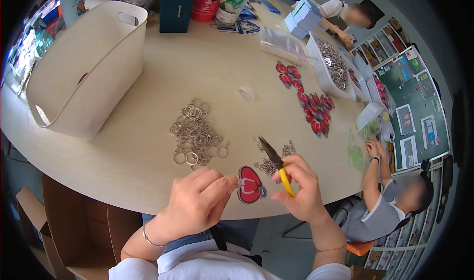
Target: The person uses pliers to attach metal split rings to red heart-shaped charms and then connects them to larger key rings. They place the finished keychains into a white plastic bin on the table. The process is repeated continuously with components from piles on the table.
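My left hand (pixel 200 198) is closed, pinching the edge of a red heart-shaped charm (pixel 251 185) with a dark border. A small metal piece seems to sit at the pinch, too small to make out. In my right hand (pixel 303 191) are pliers (pixel 276 164) with yellow handles and dark pointed jaws, angled up and to the left. Just under the pliers lies a small heap of little metal rings (pixel 268 168). A larger pile of silver key rings with short chains (pixel 195 131) rests on the table beyond my left hand.
Several red charms (pixel 316 109) lie scattered at the right. Behind them stands a white bin of metal rings (pixel 332 65). A large cream tub (pixel 94 72) occupies the left. Pen holders (pixel 176 10) stand at the back. Two other people sit along the right side.
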The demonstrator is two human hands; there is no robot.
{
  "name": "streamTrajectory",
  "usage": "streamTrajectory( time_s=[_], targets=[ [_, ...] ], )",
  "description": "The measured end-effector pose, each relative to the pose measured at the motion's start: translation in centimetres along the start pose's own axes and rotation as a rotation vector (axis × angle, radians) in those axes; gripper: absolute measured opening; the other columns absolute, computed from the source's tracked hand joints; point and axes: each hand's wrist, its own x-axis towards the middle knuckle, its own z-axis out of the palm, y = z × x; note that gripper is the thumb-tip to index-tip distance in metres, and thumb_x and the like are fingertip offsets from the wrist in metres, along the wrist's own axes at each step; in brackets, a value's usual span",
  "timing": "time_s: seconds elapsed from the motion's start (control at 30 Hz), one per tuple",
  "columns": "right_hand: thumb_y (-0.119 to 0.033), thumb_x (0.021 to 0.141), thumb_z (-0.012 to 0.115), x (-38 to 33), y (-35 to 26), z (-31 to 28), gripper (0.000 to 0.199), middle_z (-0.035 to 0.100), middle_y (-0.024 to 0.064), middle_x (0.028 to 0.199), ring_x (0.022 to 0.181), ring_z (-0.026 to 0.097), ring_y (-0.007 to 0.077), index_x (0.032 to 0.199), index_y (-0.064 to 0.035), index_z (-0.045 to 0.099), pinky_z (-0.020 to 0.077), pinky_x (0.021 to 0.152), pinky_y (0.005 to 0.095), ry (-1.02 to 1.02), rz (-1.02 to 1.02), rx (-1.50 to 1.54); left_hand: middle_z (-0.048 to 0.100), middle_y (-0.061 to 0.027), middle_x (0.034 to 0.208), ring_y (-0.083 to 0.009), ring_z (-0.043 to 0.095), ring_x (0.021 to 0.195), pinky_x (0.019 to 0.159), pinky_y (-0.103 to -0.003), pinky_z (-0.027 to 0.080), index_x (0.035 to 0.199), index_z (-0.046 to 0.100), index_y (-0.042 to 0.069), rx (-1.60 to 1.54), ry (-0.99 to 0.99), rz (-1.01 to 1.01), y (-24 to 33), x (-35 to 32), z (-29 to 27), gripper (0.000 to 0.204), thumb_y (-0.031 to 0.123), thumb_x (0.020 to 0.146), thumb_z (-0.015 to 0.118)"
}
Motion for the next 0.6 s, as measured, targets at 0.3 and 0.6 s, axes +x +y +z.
streamTrajectory(
  time_s=[0.3,0.6],
  targets=[
    [-0.031,0.070,0.075,0.2,-0.9,-2.7,0.027,0.055,0.0070,0.091,0.069,0.051,0.0218,0.070,-0.0094,0.058,0.0373,0.059,0.0327,-0.155,-0.449,-0.476,0.050,-0.0034,0.067,-0.0198,0.052,0.059,0.045,-0.031,0.041,0.089,0.062,0.006,-0.096,-0.141,0.085,-1.2,1.4,-2.0,0.023,0.000,0.068,0.067],
    [-0.025,0.066,0.076,0.2,-1.4,-3.2,0.023,0.054,0.0046,0.087,0.063,0.049,0.0191,0.069,-0.0112,0.058,0.0371,0.053,0.0300,-0.171,-0.528,-0.562,0.053,-0.0046,0.066,-0.0216,0.049,0.058,0.049,-0.031,0.039,0.084,0.064,0.004,-0.156,-0.180,0.084,-0.8,1.9,-2.0,0.016,0.000,0.069,0.067]
  ],
)
